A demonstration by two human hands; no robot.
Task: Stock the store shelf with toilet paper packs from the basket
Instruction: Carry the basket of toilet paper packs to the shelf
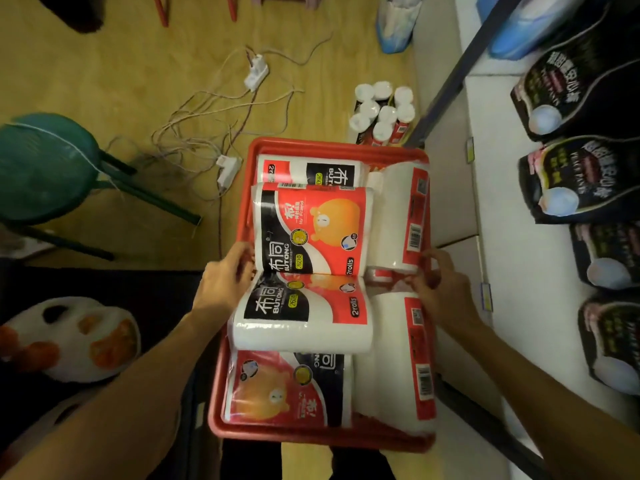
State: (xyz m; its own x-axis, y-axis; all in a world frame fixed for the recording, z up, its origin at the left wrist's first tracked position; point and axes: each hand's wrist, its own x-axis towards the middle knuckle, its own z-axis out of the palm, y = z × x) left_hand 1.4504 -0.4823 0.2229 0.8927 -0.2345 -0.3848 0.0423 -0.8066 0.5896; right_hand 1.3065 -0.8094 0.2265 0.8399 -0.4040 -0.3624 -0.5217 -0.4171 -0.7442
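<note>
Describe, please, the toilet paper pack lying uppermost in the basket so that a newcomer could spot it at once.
Start at the red basket on the floor beside the white shelf. On top of the packs in its left half lies one pack, beside the left hand. Unlike its neighbours, it shows its whole front: an orange bear on red, with a black band reading BUTONG.
</note>
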